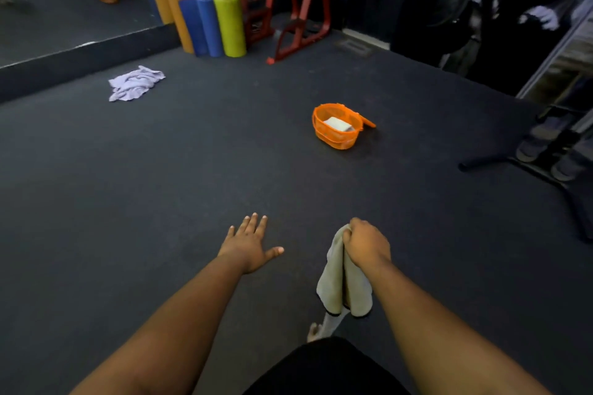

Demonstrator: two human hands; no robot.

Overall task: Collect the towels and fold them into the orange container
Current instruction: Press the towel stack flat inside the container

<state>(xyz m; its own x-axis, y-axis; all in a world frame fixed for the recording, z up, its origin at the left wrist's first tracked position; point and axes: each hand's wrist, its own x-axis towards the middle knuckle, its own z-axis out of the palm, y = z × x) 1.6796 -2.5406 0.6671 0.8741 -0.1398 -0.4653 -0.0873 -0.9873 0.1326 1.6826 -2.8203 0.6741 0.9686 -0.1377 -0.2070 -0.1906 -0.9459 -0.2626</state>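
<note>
- Beige soft cloth towel [341, 279] hangs down from the right hand [365, 244], which is closed around its top part; the fingers are curled on the cloth and the rest of the towel falls loose under the fist, above the floor.
- The left hand [252, 242] holds nothing. Its fingers are straight and a little spread, the thumb points to the side, the palm looks down to the floor. It is beside the right hand but not touching it or the towel.
- The orange plastic mesh basket [335, 135] stands upright on the dark grey rubber floor [224, 154], farther ahead and a little to the right of the hands, well apart from them. Its orange lid or handle sticks out on the right side.
- Inside the basket lies a white folded towel [337, 123].
- A pale lilac crumpled towel [134, 83] lies on the floor far to the left, near the low black ledge under the mirror [64, 9].
- Behind it, rolled foam mats in blue, yellow-green and orange [208, 22] stand upright together against the wall, just beside a red metal frame [301, 9].
- At the right edge, black legs of a gym machine [513, 163] rest on the floor.
- At the bottom I see black clothing of the person and a bare foot [314, 332].
</note>
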